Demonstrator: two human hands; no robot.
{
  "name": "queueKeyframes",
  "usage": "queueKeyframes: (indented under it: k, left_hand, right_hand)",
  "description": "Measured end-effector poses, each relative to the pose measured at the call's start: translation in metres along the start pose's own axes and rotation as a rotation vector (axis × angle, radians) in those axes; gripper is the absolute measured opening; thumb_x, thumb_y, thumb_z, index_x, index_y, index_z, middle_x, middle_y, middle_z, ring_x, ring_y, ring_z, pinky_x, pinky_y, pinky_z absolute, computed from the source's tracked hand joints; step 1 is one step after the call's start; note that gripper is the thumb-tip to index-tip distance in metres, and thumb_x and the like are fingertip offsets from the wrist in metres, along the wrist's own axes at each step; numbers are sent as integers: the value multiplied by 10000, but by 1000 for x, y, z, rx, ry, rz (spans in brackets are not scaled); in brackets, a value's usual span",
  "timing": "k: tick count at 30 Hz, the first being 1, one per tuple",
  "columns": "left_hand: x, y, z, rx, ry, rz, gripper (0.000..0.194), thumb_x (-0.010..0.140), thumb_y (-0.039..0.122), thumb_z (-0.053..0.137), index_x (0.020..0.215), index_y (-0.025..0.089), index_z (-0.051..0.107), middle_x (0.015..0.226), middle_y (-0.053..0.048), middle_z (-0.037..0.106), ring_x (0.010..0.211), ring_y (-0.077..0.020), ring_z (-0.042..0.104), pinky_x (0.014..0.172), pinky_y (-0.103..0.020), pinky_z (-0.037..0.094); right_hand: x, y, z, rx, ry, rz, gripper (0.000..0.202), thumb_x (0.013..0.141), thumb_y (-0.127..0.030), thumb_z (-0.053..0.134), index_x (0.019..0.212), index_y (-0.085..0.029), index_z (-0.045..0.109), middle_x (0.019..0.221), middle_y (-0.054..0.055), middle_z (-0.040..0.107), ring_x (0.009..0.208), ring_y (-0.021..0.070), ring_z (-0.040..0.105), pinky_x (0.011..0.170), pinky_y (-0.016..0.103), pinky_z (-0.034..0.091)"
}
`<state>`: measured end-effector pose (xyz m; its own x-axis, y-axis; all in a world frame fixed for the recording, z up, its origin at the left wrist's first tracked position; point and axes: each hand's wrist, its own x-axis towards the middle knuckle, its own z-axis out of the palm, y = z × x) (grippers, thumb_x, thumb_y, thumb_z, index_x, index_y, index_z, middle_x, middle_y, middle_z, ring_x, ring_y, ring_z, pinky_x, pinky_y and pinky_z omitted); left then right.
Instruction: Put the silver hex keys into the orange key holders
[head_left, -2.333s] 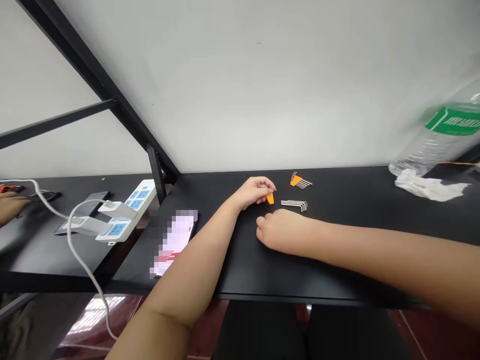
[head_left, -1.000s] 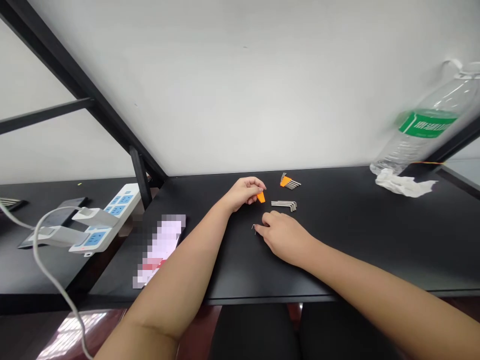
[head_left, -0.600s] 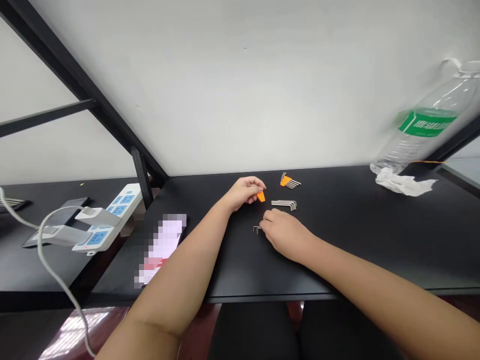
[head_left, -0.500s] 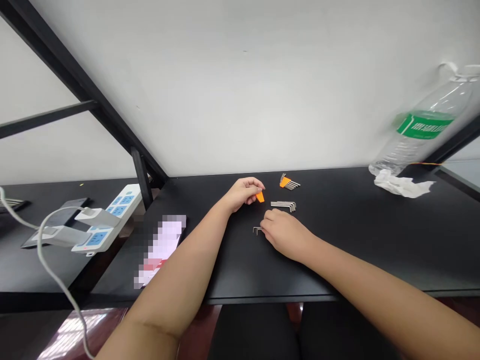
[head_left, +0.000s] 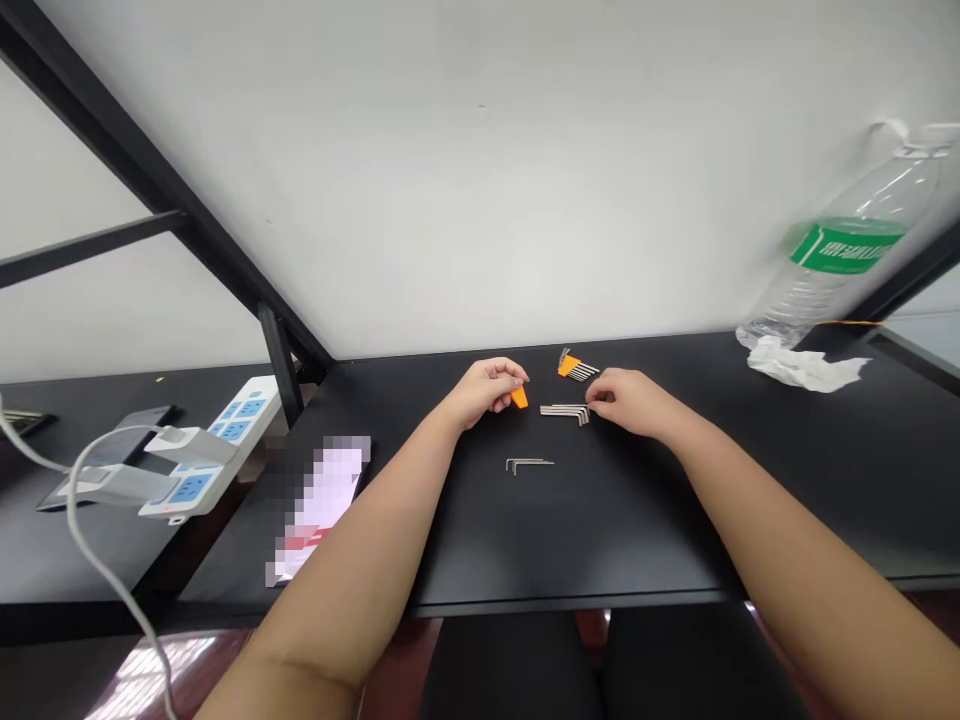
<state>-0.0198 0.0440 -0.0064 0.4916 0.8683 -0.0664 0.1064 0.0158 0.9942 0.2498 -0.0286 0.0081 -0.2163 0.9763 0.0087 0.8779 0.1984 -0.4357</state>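
Observation:
My left hand [head_left: 491, 390] is closed in a pinch on an orange hex key holder [head_left: 520, 397]. My right hand [head_left: 628, 400] has its thumb and fingertips pinched together at the bent ends of a row of several hex keys [head_left: 564, 410]. It grips the bend of one key there; the row lies on the black table. Nearer the table's front edge lie a few smaller, thinner hex keys [head_left: 529, 462], with no hand on them. Behind the row rests another orange holder [head_left: 570, 366], filled with several hex keys.
At the left is a phone [head_left: 326, 500], its screen blurred. Beyond it, a white power strip [head_left: 236, 425] carries plugged-in chargers and a white cable. A large clear bottle [head_left: 844, 250] leans on the wall at the right, with crumpled tissue [head_left: 806, 365] by its base.
My right hand has moved away from the small hex keys, up and right, to the bent ends of the larger row. The left hand keeps its hold on the orange holder.

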Motion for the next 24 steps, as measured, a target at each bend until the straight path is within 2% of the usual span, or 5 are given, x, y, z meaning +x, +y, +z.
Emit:
queueKeyframes:
  k: [9,12,16,20,24]
  left_hand:
    - [0,3,1,11,-5,-10,124,791,229,710,888,160,674,568,22,594,422,-50,446,383,-156,324]
    - [0,4,1,12,-5,-9,119,792,225,709,885,161,671,578,20,602,424,-48,446,384,-154,323]
    - [0,3,0,15,-12,-7,117,797,224,704,889,159,671,571,21,594,420,-46,439,384,-152,325]
    - [0,1,-1,16,-13,-5,135,799,241,712,899,158,675,568,19,587,422,-50,440,385,-155,330]
    - [0,1,-1,18,-12,-8,132,804,244,711,899,160,675,566,22,581,424,-49,441,391,-156,335]
  right_hand:
    - [1,-3,1,7,3,37,144,835,-239,607,879,-217,742,952,36,681,815,158,618,729,253,439]
    - [1,-5,2,-28,5,50,138,803,-163,578,809,-209,708,945,36,674,819,157,610,721,250,431]
    - [0,0,-5,-159,-48,221,91,743,-136,596,778,-202,648,946,61,682,798,186,611,649,273,411]
    - [-5,12,-17,-208,-112,344,94,690,-114,626,742,-191,616,784,74,671,637,199,584,555,296,373]
    - [-13,17,-32,-133,-16,253,172,729,-91,565,815,-206,660,827,44,683,703,184,601,628,290,421]
